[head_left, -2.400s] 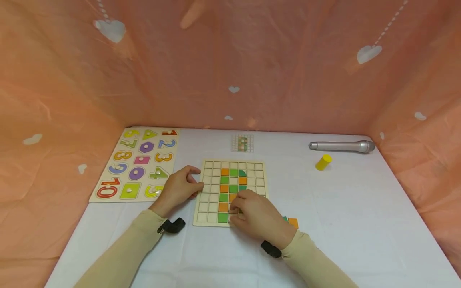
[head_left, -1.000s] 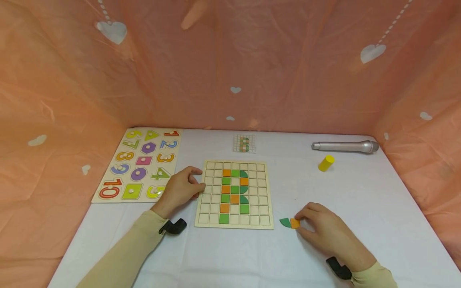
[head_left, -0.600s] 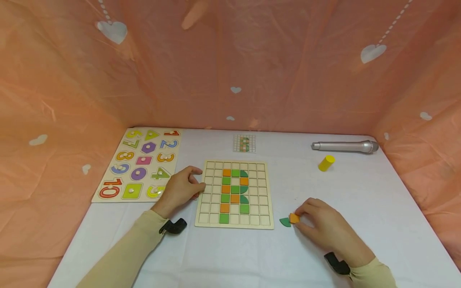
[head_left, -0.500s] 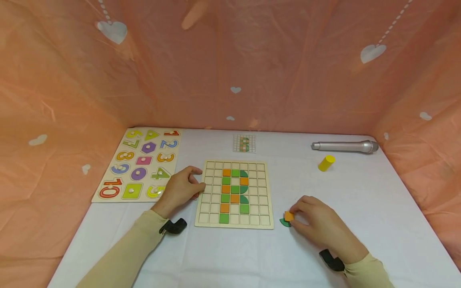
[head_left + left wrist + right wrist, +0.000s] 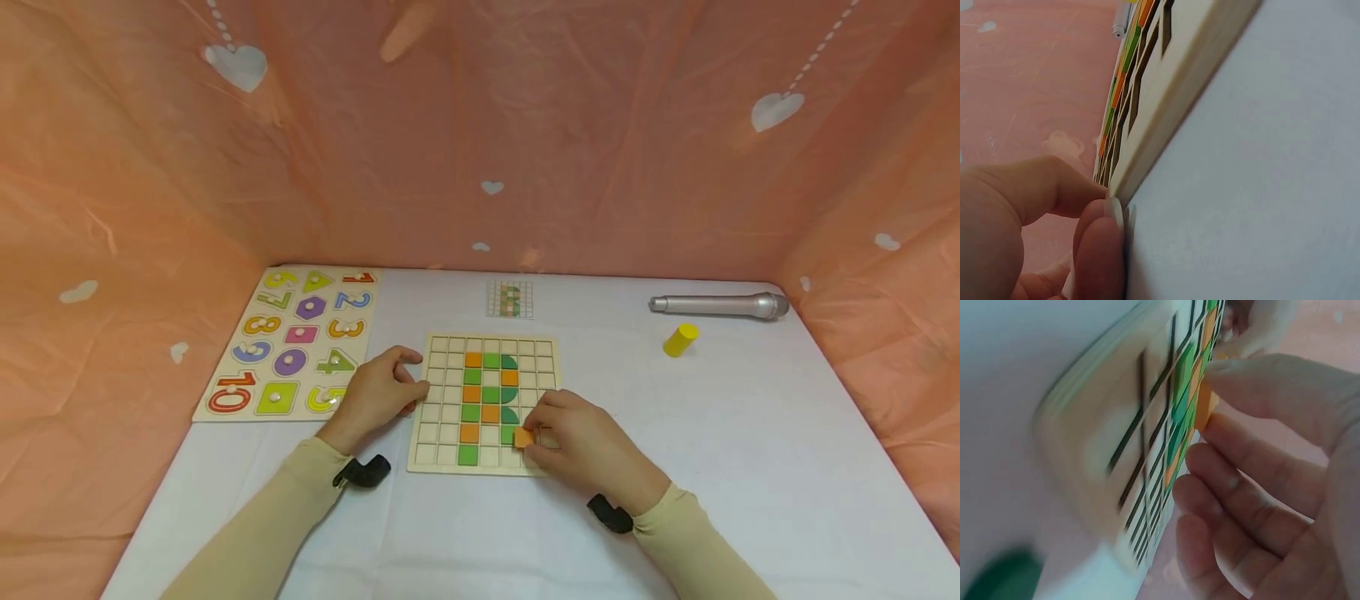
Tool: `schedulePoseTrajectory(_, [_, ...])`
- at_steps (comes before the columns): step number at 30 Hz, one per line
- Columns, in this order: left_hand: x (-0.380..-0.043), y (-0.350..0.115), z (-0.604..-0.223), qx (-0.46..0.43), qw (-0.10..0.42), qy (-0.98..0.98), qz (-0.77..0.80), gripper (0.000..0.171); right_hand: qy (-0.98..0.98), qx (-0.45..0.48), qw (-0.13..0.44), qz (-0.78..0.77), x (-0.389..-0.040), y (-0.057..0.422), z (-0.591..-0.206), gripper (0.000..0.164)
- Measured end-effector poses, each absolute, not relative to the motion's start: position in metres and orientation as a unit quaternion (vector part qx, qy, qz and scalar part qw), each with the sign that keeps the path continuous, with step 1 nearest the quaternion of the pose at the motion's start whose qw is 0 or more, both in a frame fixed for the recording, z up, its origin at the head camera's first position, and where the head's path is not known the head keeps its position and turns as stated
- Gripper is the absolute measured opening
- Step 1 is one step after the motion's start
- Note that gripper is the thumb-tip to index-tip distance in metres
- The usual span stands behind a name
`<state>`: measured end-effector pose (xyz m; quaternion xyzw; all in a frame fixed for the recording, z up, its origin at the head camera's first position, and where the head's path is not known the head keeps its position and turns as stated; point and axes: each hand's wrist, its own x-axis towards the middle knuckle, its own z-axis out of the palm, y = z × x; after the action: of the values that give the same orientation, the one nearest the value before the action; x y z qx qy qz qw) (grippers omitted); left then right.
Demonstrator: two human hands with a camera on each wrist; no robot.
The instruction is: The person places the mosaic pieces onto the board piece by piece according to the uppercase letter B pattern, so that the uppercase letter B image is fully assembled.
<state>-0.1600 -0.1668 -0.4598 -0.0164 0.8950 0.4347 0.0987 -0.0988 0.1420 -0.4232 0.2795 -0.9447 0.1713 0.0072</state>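
In the head view a wooden grid board [image 5: 450,470] lies mid-table, with orange, green and teal tiles set in its cells. My right hand [image 5: 592,442] pinches an orange square tile [image 5: 522,437] between thumb and fingers, low over the board's lower right part. That tile overlaps a green square in this view. The right wrist view shows the held tile [image 5: 1205,407] tilted. My left hand [image 5: 372,392] touches the board's left edge with thumb and index fingertips. A dark green piece [image 5: 1007,575], blurred, lies off the board in the right wrist view; the right hand hides it from the head camera.
A small pattern card [image 5: 510,299] lies behind the board. A number-and-shape puzzle board [image 5: 240,333] lies left, partly behind the left hand. A yellow cylinder [image 5: 680,341] and a silver microphone [image 5: 716,305] are at the back right. Peach curtains surround the table.
My right hand placed a green square, picked up an orange tile beside the green quarter-circle and carried it left over the board. The left hand stayed at the board's edge.
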Motion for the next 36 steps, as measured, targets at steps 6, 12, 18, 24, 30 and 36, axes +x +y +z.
schedulePoseTrajectory(6, [-0.16,-0.167,-0.46,-0.022,0.1,0.895,0.434,0.044,-0.933,0.313,0.021,0.173,-0.099,0.12,-0.429,0.016])
schedulePoseTrajectory(12, [-0.161,-0.167,-0.46,-0.02,0.103,0.895,0.434,0.044,-0.929,0.325,0.016,0.175,-0.094,0.11,-0.432,0.013])
schedulePoseTrajectory(18, [-0.16,-0.168,-0.46,-0.017,0.099,0.897,0.43,0.045,-0.925,0.341,0.023,0.166,-0.092,0.104,-0.434,0.01])
schedulePoseTrajectory(24, [-0.161,-0.168,-0.46,-0.013,0.096,0.897,0.431,0.045,-0.924,0.348,0.029,0.157,-0.092,0.103,-0.436,0.01])
schedulePoseTrajectory(30, [-0.161,-0.169,-0.461,-0.01,0.097,0.9,0.425,0.045,-0.924,0.348,0.03,0.153,-0.091,0.102,-0.435,0.011])
schedulePoseTrajectory(36, [-0.161,-0.169,-0.461,-0.01,0.1,0.901,0.423,0.044,-0.926,0.344,0.035,0.148,-0.09,0.101,-0.435,0.013])
